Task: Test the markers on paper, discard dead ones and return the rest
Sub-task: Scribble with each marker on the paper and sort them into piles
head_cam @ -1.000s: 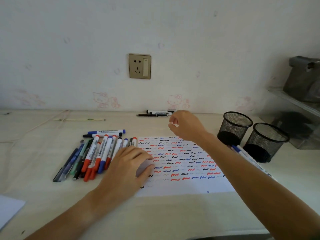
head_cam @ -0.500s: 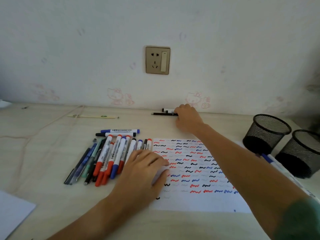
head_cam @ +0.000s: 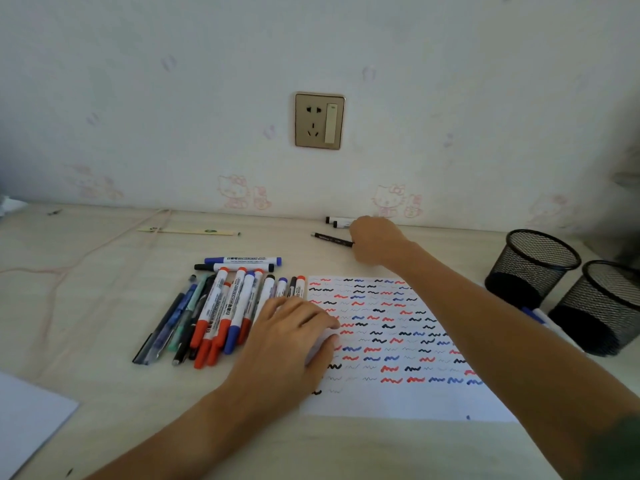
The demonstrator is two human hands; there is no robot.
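Right hand: the right hand (head_cam: 375, 240) has travelled from above the sheet's far edge to the back of the desk (head_cam: 104, 299), by the wall; its fingers are now curled round the near end of the thin black pen (head_cam: 330, 238).
Left hand: the left hand (head_cam: 294, 337) stays flat, fingers relaxed and spread, pressing the left edge of the white test sheet covered in red, blue and black squiggles (head_cam: 398, 341); it holds nothing.
Beyond the sheet: two black-capped white markers (head_cam: 337, 221) lie against the wall, just past the right hand.
Left of the sheet: the row of red, blue and black whiteboard markers and pens (head_cam: 221, 313) lies touching the left hand.
Right of the sheet: two black mesh pen cups (head_cam: 533, 265).
Meaning: likely the next item picked for testing; the sheet is nearly full, with free space only along its near edge.
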